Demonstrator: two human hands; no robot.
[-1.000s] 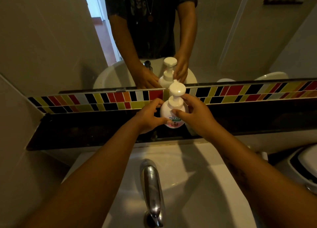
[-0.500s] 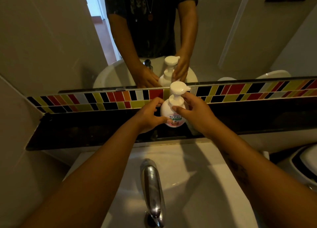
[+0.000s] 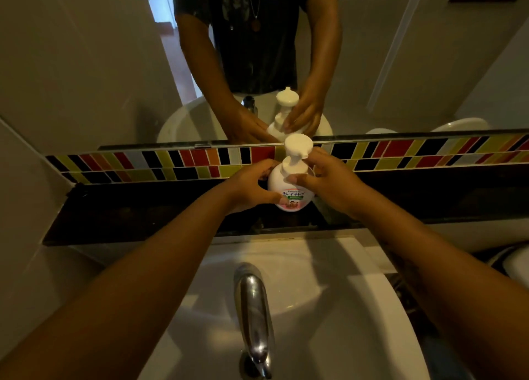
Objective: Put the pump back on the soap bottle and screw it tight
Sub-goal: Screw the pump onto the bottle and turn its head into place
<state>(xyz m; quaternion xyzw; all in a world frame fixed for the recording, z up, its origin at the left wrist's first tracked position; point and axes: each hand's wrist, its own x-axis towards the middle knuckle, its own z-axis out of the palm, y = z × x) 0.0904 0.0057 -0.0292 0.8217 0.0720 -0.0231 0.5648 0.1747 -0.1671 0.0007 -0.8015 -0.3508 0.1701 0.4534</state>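
Head view gives you one soap bottle [image 3: 289,189] — white and round-bodied, with a printed label facing you — standing upright on the dark ledge [image 3: 137,210] behind the basin. One pump [image 3: 297,147] sits on its neck, its flat white head above the collar and its spout turned toward your right. Whether the collar is screwed fully down, you cannot tell from here.

Two hands are on it. Your left hand [image 3: 246,187] wraps the left side of the bottle body, fingers curled around the back and thumb pressed near the label, closed on the bottle. Your right hand [image 3: 329,179] comes in from the other side: thumb laid across the front at the base of the pump collar, fingers reaching round behind near the spout, closed around the pump's neck. Both forearms stretch forward over the basin, converging on the bottle, wrists roughly level.

Behind the ledge runs one strip of coloured tiles [image 3: 200,159] — red, yellow, black, white — and above it one mirror [image 3: 86,64], which repeats the bottle, the pump and both of your hands. Below your arms lies one white sink [image 3: 372,308] with one chrome tap [image 3: 253,316] pointing away from you, between your forearms.
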